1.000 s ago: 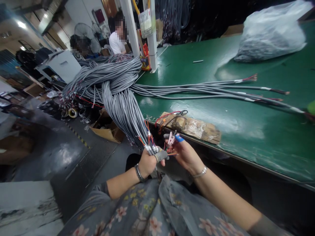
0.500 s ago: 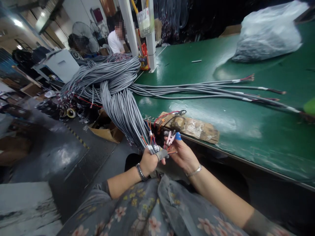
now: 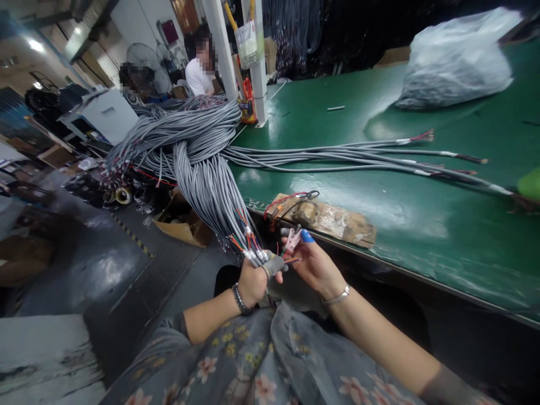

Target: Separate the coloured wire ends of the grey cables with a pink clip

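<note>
A thick bundle of grey cables [image 3: 202, 169] hangs off the left end of the green table [image 3: 337, 185], with coloured wire ends showing at its lower tips. My left hand [image 3: 253, 280], with a grey cot on one finger, is closed around the ends of a few of these cables. My right hand [image 3: 310, 261], with a blue cot on one fingertip, pinches a small pink clip [image 3: 292, 239] right beside the coloured wire ends. Both hands sit just below the table's front edge, over my lap.
A taped cardboard block with red and black wires [image 3: 324, 216] lies on the table edge. More grey cables [image 3: 379, 154] stretch right across the table. A clear plastic bag [image 3: 455, 62] sits far right. Two people sit beyond the cable pile. An open cardboard box [image 3: 181, 219] stands on the floor.
Both hands stay almost in place; the fingers shift slightly around the wire ends and the clip. The view has wobbled a little.
</note>
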`<state>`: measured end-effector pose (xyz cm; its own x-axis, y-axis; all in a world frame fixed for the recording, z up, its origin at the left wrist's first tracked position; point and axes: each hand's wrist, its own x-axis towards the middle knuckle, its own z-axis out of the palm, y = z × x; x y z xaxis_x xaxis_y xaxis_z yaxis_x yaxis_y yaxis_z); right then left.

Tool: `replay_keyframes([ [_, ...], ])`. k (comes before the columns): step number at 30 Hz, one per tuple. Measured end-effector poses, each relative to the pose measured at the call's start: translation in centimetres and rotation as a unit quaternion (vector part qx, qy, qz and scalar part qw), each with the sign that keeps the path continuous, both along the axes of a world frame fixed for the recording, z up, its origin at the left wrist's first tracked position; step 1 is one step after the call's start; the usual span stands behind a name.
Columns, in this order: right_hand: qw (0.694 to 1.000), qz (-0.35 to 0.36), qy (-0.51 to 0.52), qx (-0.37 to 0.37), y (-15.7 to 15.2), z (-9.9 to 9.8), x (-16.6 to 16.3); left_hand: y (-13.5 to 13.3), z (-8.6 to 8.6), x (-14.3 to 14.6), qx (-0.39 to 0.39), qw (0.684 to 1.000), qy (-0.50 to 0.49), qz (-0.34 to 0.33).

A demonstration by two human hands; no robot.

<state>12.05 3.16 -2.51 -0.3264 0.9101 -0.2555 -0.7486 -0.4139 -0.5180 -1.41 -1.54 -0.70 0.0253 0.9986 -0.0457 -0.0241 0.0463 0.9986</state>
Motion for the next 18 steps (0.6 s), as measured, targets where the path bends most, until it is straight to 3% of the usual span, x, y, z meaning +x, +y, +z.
replay_keyframes([
  [9,0.999,0.036,0.023,0.016,0.12,-0.94,-0.12,0.61,-0.43,0.64,-0.005,1.0,0.017,0.019],
  [18,1.0,0.012,0.004,-0.008,0.18,-0.56,-0.21,0.62,-0.73,0.45,-0.002,1.0,0.008,0.013],
])
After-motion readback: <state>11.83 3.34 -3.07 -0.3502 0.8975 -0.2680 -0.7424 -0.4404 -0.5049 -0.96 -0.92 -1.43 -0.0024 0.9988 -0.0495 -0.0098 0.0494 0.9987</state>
